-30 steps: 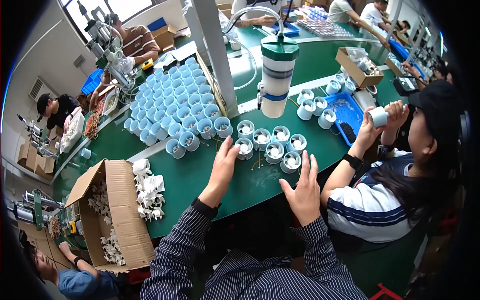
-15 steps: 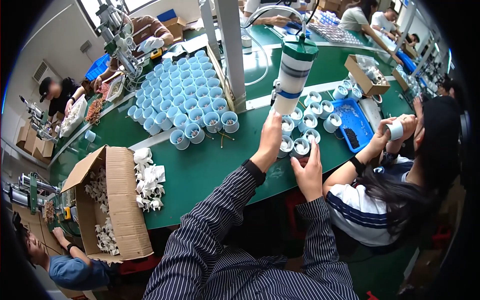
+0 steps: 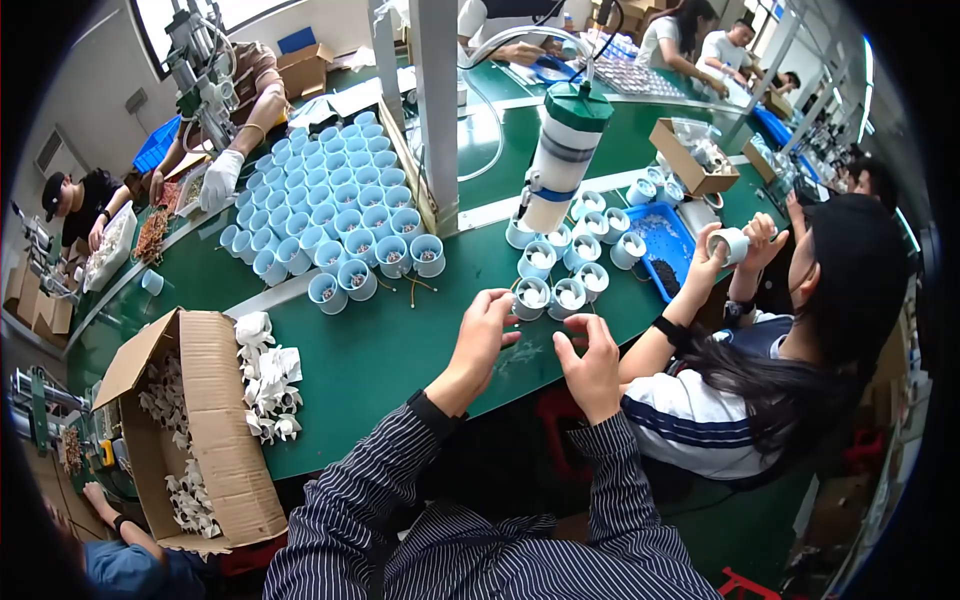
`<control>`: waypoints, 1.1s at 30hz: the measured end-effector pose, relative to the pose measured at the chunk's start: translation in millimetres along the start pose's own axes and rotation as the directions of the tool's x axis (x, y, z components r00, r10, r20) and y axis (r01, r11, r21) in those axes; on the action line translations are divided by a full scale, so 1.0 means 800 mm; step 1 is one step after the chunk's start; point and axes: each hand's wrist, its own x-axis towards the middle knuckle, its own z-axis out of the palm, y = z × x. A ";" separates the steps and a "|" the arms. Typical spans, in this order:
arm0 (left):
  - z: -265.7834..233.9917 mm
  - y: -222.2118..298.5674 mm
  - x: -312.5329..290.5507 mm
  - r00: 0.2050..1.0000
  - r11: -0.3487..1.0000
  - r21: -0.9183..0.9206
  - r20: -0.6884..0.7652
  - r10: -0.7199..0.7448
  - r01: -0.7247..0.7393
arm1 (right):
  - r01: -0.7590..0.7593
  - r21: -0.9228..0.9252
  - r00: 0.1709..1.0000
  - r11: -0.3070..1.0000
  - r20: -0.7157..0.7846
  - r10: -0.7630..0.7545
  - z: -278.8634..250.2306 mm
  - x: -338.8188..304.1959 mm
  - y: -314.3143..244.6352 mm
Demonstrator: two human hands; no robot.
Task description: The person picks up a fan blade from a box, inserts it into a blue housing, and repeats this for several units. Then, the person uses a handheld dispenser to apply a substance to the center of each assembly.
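My left hand (image 3: 480, 345) hovers just left of the nearest blue cups, thumb and fingers apart with nothing in them. To its right is my right hand (image 3: 592, 368), fingers bent and spread apart, also holding nothing. Between and beyond them stands a group of small light-blue cups (image 3: 532, 298) with white pieces inside. Over the far side of this group a white cylinder dispenser (image 3: 560, 155) with a green cap hangs tilted, its lower end close to the cups. A larger block of blue cups (image 3: 345, 225) with small parts inside fills the table at left.
An open cardboard box (image 3: 235, 430) of white pieces stands at the left, beside loose white pieces (image 3: 268, 380). A blue tray (image 3: 655, 240) with black granules lies right of the cups. A co-worker there holds a white cup (image 3: 735, 244). A metal post (image 3: 437, 130) rises behind.
My left hand has come down and back from the dispenser, its grip now loose. My right hand has drawn back from the cups. The view has shifted right.
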 end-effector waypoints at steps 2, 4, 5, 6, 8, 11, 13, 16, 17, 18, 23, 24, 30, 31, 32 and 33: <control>-0.004 -0.010 0.005 0.995 1.000 -0.016 0.095 -0.024 0.025 | 0.095 -0.091 0.995 0.991 0.009 -0.095 0.010 0.002 -0.003; -0.010 -0.017 0.012 0.992 0.998 -0.058 0.126 -0.005 0.012 | 0.250 -0.275 0.968 0.928 0.039 -0.249 0.018 0.002 -0.004; -0.015 -0.021 0.015 0.989 0.995 -0.096 0.151 0.010 0.005 | 0.254 -0.278 0.967 0.926 0.038 -0.254 0.022 0.001 -0.006; -0.015 -0.021 0.018 0.983 0.991 -0.133 0.181 0.021 0.004 | 0.264 -0.290 0.962 0.920 0.018 -0.271 0.025 0.000 -0.005; -0.017 -0.019 0.010 0.983 0.990 -0.144 0.183 0.025 0.001 | 0.284 -0.312 0.952 0.906 -0.018 -0.305 0.029 -0.001 -0.004; -0.032 -0.004 -0.023 0.986 0.986 -0.164 0.166 0.033 -0.006 | 0.317 -0.362 0.938 0.877 -0.020 -0.347 0.034 -0.002 -0.007; -0.047 0.014 -0.055 0.980 0.996 -0.058 0.187 0.071 -0.061 | 0.329 -0.395 0.930 0.858 -0.020 -0.366 0.029 0.001 -0.009; -0.081 0.035 -0.116 0.975 0.993 0.032 0.196 0.107 -0.115 | 0.276 -0.265 0.960 0.924 0.121 -0.253 0.021 0.001 -0.034; -0.105 0.045 -0.143 0.980 0.992 0.041 0.163 0.115 -0.123 | 0.296 -0.239 0.953 0.925 0.142 -0.268 0.035 0.002 -0.047; -0.121 0.050 -0.163 0.982 0.989 0.095 0.166 0.094 -0.111 | 0.321 -0.238 0.943 0.917 0.174 -0.285 0.037 0.005 -0.055; -0.194 0.039 -0.235 0.993 0.935 0.342 0.095 0.066 -0.094 | 0.403 -0.084 0.856 0.911 0.387 -0.343 0.062 0.001 -0.119; -0.208 0.038 -0.244 0.995 0.936 0.339 0.068 0.073 -0.092 | 0.395 -0.031 0.828 0.918 0.445 -0.341 0.071 -0.001 -0.128; -0.256 0.023 -0.258 0.938 0.842 0.493 -0.131 0.321 -0.219 | 0.614 -0.112 0.724 0.781 0.474 -0.501 0.133 0.044 -0.189; -0.263 0.020 -0.256 0.904 0.795 0.554 -0.164 0.395 -0.247 | 0.624 -0.159 0.735 0.765 0.450 -0.506 0.147 0.060 -0.199; -0.271 0.015 -0.255 0.900 0.797 0.551 -0.176 0.400 -0.247 | 0.633 -0.154 0.726 0.758 0.457 -0.513 0.162 0.073 -0.209; -0.275 0.008 -0.249 0.890 0.792 0.552 -0.179 0.419 -0.261 | 0.648 -0.251 0.746 0.719 0.401 -0.531 0.169 0.086 -0.219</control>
